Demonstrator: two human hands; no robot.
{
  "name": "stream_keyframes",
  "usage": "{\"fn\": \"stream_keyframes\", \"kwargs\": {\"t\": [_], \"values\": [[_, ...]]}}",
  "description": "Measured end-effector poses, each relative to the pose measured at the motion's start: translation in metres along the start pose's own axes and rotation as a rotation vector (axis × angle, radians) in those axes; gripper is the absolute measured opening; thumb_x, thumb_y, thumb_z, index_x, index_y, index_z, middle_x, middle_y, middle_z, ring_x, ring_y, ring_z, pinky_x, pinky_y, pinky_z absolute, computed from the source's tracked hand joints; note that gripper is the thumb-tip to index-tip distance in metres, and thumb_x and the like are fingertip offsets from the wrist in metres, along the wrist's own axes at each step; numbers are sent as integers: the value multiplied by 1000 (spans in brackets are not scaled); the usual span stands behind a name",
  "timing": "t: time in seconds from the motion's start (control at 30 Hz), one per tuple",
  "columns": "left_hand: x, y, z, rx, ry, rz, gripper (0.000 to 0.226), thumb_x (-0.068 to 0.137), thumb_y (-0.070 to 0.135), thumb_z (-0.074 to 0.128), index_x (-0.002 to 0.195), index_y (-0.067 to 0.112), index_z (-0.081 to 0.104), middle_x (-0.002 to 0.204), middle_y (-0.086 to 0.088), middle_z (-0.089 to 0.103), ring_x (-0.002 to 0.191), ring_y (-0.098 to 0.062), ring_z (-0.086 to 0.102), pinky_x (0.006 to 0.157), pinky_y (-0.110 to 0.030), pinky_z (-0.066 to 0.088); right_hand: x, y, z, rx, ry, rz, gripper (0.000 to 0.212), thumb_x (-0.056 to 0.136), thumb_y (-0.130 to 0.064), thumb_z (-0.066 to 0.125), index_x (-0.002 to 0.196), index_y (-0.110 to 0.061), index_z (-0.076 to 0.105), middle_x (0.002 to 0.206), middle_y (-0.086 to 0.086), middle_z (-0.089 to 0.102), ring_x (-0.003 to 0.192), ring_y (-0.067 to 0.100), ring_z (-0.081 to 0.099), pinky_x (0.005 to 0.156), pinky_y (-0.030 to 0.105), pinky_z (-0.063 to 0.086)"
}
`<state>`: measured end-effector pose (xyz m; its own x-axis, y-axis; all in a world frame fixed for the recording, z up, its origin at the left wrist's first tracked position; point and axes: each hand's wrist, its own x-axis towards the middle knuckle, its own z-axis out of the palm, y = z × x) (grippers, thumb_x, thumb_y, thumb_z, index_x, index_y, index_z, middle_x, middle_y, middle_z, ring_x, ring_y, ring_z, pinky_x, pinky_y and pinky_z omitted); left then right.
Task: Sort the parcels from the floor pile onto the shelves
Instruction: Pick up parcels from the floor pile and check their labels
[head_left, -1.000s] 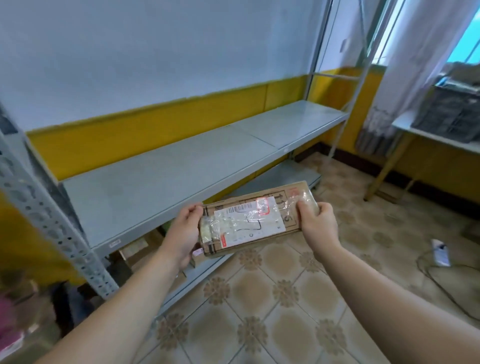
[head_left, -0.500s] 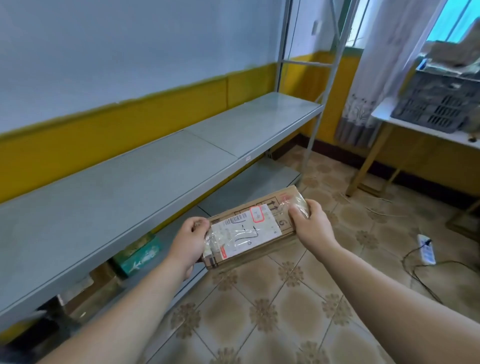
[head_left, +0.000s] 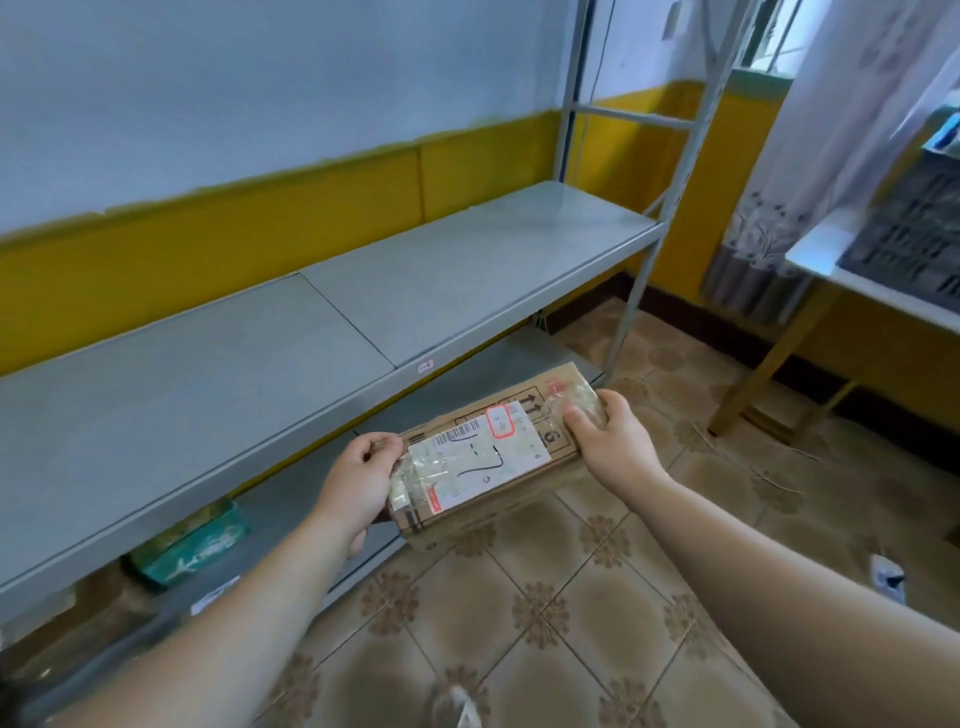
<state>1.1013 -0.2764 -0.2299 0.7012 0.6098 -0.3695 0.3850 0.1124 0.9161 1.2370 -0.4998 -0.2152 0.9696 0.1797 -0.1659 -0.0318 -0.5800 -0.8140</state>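
Note:
A flat brown cardboard parcel (head_left: 488, 457) with a white shipping label and clear tape is held level above the tiled floor, in front of the grey metal shelves (head_left: 363, 291). My left hand (head_left: 358, 483) grips its near left end, thumb on top. My right hand (head_left: 613, 441) grips its far right end, thumb on the taped corner. The parcel hangs just in front of the lower shelf (head_left: 467, 384), below the edge of the middle shelf. The floor pile is out of view.
A green box (head_left: 192, 545) and a brown box (head_left: 57, 608) lie on the lower shelf at left. A shelf upright (head_left: 649, 244) stands at the right end. A white table (head_left: 852, 280) carries a dark crate (head_left: 914, 234) beside a curtain. A cable lies on the floor at right.
The view has swung right along the shelves, bringing the shelf's right end and the table closer. Both hands keep the same grip on the parcel, which has drifted slightly right.

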Motion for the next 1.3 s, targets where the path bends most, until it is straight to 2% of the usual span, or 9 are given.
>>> {"fn": "stream_keyframes", "kwargs": {"t": [0.1, 0.23, 0.33, 0.47, 0.73, 0.9, 1.07, 1.23, 1.3], "values": [[57, 3, 25, -31, 22, -29, 16, 101, 31, 49, 97, 22, 61, 93, -8, 68, 71, -23, 63, 56, -30, 49, 68, 6, 10, -44, -53, 13, 51, 98, -44, 51, 143, -23, 39, 109, -6, 60, 89, 11, 61, 66, 27, 48], [135, -8, 63, -68, 48, -112, 22, 101, 35, 48, 96, 19, 62, 90, -6, 68, 74, -23, 63, 64, -32, 49, 161, 18, 25, -126, -99, 69, 54, 93, -50, 52, 139, -25, 40, 111, -3, 64, 95, 18, 64, 85, 44, 56], [181, -25, 92, -59, 70, -180, 27, 100, 36, 48, 91, 17, 64, 93, -7, 69, 86, -26, 63, 79, -38, 47, 220, 33, 37, -190, -169, 101, 58, 92, -53, 54, 140, -22, 41, 121, 2, 60, 104, 23, 61, 90, 42, 52], [228, -48, 117, -14, 138, -229, 21, 98, 29, 54, 85, 16, 64, 89, -6, 67, 85, -26, 60, 74, -33, 42, 286, 55, 68, -235, -277, 142, 79, 81, -67, 53, 145, -25, 37, 133, 9, 54, 115, 29, 57, 100, 47, 48], [330, -130, 157, 34, 440, -316, 8, 97, 21, 55, 100, 21, 62, 95, -2, 64, 73, -13, 55, 57, -22, 37, 423, 131, 187, -253, -539, 58, 60, 93, -52, 57, 143, -21, 42, 129, 6, 59, 116, 28, 58, 96, 35, 46], [404, -207, 175, 75, 614, -328, 16, 99, 34, 50, 96, 20, 56, 94, -5, 62, 86, -24, 58, 71, -28, 36, 486, 195, 273, -256, -605, -90, 48, 93, -51, 55, 127, -18, 50, 124, 10, 62, 114, 32, 58, 96, 41, 48], [474, -267, 167, 172, 636, -264, 28, 100, 46, 41, 104, 23, 57, 90, -1, 65, 78, -20, 58, 63, -27, 38, 537, 234, 353, -228, -594, -281, 47, 94, -51, 55, 130, -20, 48, 128, 12, 58, 118, 35, 57, 91, 37, 48], [530, -312, 157, 99, 677, -75, 34, 100, 38, 47, 133, 30, 50, 114, -2, 62, 94, -23, 60, 76, -30, 47, 567, 256, 411, -124, -532, -416, 50, 94, -44, 61, 136, -20, 46, 130, 13, 60, 117, 35, 57, 85, 32, 42], [546, -323, 152, 9, 693, 9, 41, 100, 34, 49, 140, 28, 46, 124, -1, 58, 105, -21, 57, 91, -31, 47, 574, 262, 425, -63, -517, -456, 49, 94, -44, 61, 135, -21, 48, 131, 11, 60, 120, 34, 56, 86, 31, 40]]}}
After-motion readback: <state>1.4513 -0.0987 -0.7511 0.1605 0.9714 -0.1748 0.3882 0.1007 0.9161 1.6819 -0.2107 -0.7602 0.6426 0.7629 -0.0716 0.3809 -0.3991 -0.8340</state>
